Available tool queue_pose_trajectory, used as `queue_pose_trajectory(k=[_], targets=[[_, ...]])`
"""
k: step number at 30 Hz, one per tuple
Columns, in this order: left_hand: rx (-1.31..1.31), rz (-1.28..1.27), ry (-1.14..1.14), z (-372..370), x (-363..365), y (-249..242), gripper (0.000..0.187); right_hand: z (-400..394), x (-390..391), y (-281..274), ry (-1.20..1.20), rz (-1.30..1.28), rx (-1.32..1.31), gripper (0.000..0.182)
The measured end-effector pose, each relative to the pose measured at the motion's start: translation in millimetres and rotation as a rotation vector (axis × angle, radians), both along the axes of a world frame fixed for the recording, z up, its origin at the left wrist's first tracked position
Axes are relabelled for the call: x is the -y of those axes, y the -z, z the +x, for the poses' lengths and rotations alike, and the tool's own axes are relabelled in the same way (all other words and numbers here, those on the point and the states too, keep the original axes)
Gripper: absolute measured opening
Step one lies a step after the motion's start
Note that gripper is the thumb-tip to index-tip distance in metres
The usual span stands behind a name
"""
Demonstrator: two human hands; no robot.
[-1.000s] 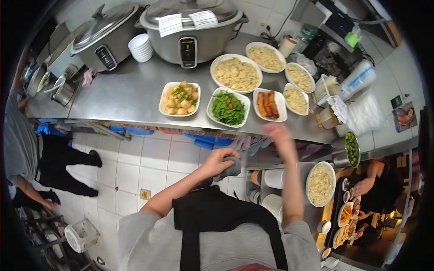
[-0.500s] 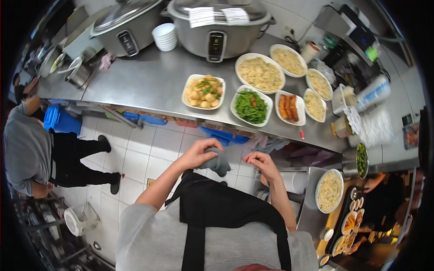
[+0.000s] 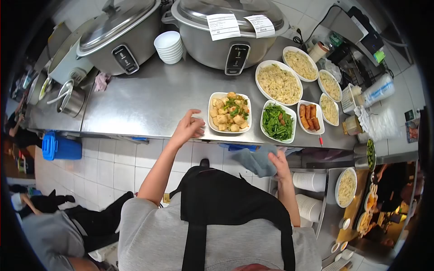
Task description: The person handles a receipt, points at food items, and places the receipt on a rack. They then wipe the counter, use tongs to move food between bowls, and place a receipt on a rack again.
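Observation:
My left hand (image 3: 186,128) is over the front edge of the steel counter (image 3: 135,104), its fingers apart and nothing in them. Just right of it stands a square white bowl of tofu-like cubes with greens (image 3: 229,112). In my right hand (image 3: 279,163) is a grey-blue cloth (image 3: 257,161), hanging in front of the counter edge. Beyond that hand, on the counter, are a white bowl of chopped greens (image 3: 278,122) and a white dish of brown rolls (image 3: 310,118).
Two large cookers (image 3: 228,31) (image 3: 118,40) and stacked white bowls (image 3: 168,47) line the back. Several rice dishes (image 3: 279,82) stand at the right. A co-worker (image 3: 54,235) is at lower left, near a blue bin (image 3: 62,145). Stacked containers (image 3: 309,181) sit below right.
The cloth has passed from my left hand to my right hand. My left hand has moved up to the counter edge and opened. The view has shifted, and the co-worker is lower in it.

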State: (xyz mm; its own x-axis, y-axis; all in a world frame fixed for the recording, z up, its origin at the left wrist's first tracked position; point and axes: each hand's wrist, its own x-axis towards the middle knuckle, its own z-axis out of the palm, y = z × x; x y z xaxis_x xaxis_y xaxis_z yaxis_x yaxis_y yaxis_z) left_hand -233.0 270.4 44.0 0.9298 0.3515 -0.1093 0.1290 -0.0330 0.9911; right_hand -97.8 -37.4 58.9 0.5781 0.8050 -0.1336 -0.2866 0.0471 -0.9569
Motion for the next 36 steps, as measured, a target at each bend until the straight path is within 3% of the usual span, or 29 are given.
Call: queue_pose_trajectory(k=[2,5,7,9,11,13,15,20,22,26,30,32,33,35,36], targets=[[-0.322,-0.19,-0.083,18,-9,1,0.051,0,-15,10,0.132,-0.059,0.064,0.023],[-0.241,-0.212,-0.063,35,7,19,0.054,0,-42,6,0.325,-0.15,0.19,0.018],[-0.241,-0.125,-0.049,37,4,13,0.054,6,-55,18,0.488,-0.269,0.539,0.016],[-0.235,-0.04,-0.056,35,-4,11,0.054,12,-70,14,0.487,-0.342,0.636,0.016],[-0.208,0.083,0.042,22,-32,12,0.056,20,-86,13,0.446,-0.701,0.831,0.017],[-0.242,0.056,0.1,8,-61,3,0.058,30,-111,11,0.454,-0.686,0.853,0.016],[-0.306,0.121,0.24,-1,-86,-2,0.06,44,-141,8,0.455,-0.494,1.128,0.014],[-0.357,0.169,0.452,0,-115,-23,0.065,71,-224,0,0.075,-0.264,1.19,0.019],[-0.364,0.174,0.455,1,-118,-20,0.065,73,-246,-4,-0.361,-0.238,1.105,0.023],[-0.374,0.153,0.456,1,-119,-18,0.065,70,-253,-14,-0.597,-0.315,1.212,0.025],[-0.364,0.134,0.441,-1,-119,-15,0.064,83,-237,0,-0.603,-0.256,1.232,0.022],[-0.352,0.123,0.425,-3,-118,-15,0.064,94,-220,2,-0.249,-0.256,0.999,0.02],[-0.342,0.112,0.406,-5,-116,-14,0.064,92,-209,-4,-0.249,-0.259,0.999,0.02],[-0.332,0.092,0.364,-10,-114,-9,0.064,77,-181,-13,-0.15,-0.511,0.918,0.024],[-0.32,0.073,0.322,-10,-113,-7,0.064,67,-171,-2,-0.095,-0.444,0.923,0.026]])
